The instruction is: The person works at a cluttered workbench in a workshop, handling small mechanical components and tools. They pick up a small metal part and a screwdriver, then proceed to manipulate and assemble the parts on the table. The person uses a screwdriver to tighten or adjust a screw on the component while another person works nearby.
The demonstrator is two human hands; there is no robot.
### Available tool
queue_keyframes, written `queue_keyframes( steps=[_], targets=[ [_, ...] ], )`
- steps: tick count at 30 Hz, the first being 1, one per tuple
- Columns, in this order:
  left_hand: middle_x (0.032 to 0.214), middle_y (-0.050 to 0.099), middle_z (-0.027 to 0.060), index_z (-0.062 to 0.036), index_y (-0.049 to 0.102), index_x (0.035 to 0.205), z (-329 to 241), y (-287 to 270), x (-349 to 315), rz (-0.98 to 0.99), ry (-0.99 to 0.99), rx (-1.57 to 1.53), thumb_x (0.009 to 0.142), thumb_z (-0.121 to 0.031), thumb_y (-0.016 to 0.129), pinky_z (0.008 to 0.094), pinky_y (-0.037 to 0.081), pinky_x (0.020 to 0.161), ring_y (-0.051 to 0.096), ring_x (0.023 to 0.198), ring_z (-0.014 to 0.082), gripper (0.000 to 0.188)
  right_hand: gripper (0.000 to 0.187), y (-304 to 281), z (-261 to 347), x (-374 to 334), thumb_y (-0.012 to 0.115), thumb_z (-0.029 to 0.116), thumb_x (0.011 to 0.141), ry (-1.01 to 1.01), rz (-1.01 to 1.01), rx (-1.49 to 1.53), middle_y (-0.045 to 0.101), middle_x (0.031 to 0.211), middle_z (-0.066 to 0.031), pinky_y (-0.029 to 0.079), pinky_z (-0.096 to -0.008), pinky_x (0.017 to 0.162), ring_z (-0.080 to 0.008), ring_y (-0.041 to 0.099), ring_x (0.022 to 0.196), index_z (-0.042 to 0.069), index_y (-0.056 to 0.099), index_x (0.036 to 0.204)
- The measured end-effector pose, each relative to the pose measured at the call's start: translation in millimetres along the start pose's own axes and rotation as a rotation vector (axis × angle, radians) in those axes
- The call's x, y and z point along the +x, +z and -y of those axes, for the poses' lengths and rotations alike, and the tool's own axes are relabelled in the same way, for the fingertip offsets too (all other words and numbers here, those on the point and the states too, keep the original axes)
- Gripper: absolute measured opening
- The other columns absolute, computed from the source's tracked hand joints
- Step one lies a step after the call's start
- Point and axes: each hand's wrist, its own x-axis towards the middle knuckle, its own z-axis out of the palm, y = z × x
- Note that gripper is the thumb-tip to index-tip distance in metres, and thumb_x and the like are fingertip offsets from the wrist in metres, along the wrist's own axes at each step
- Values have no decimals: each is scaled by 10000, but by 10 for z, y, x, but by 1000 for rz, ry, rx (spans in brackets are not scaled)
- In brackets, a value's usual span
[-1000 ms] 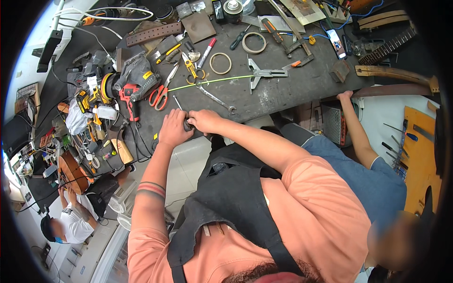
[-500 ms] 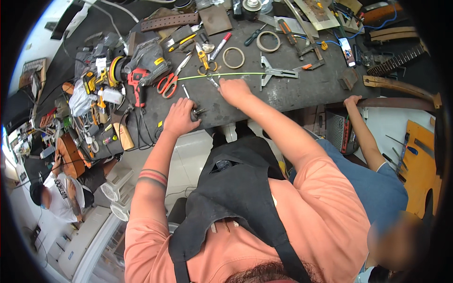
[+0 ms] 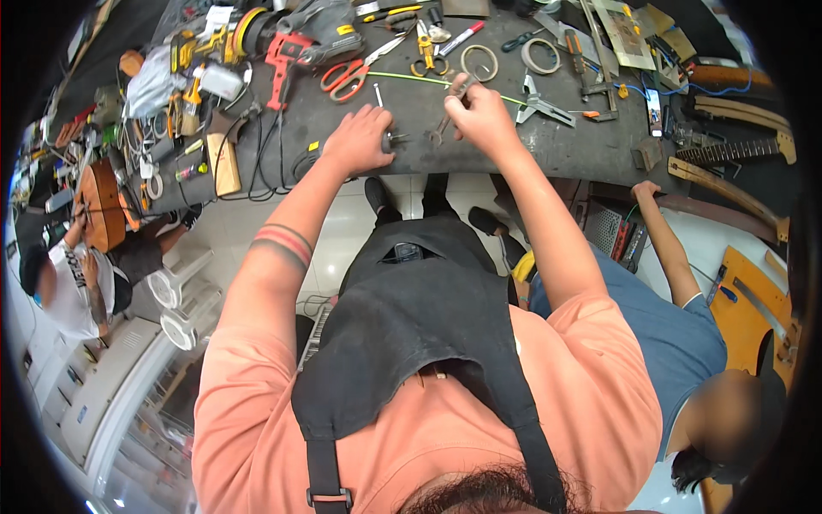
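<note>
My right hand [image 3: 485, 118] is closed round a small metal spanner [image 3: 439, 133], one end pointing toward the bench's front edge. At that edge my left hand [image 3: 360, 141] curls over a small dark metal part [image 3: 395, 137], whose thin shaft sticks out to the right; the palm hides most of it. Just beyond the left fingers lies a slim silver rod with a wider head [image 3: 378, 92]. A thin green strip [image 3: 411, 80] runs across the bench behind both hands, between red-handled scissors [image 3: 345, 83] and a metal caliper [image 3: 545, 109].
Tape rolls [image 3: 541, 56], yellow-handled scissors [image 3: 425, 53] and a marker [image 3: 464, 40] lie farther back. A red power tool [image 3: 282, 68] and its cables crowd the left. At right are a phone [image 3: 654, 113], a guitar neck [image 3: 728, 153] and a co-worker's hand [image 3: 646, 189] on the edge.
My right hand has picked up the spanner by the green strip and drawn it nearer. My left hand stays at the dark part. The whole view has shifted.
</note>
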Motion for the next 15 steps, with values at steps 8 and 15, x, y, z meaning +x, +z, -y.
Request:
queue_keyframes(
  steps=[8, 15],
  targets=[
    [1296, 662, 68, -131, 621, 1238, 43, 29, -45, -11, 2, 6, 795, -366, 913, 511, 539, 1050, 603, 1328, 292, 580, 134, 722, -140, -314, 594, 156, 1106, -167, -79, -18, 731, 759, -115, 602, -399, 698, -236, 774, 719, 39, 649, 1073],
    [1341, 668, 71, -122, 619, 1288, 33, 26, -62, 1, 0, 14, 805, -372, 921, 514, 546, 1068, 602, 1348, 290, 622, 117, 866, -206, -289, 644, 188, 1065, -281, -41, -215, 735, 814, -220, 569, -563, 729, -494, 715, 797, 73, 627, 1075]
  ],
)
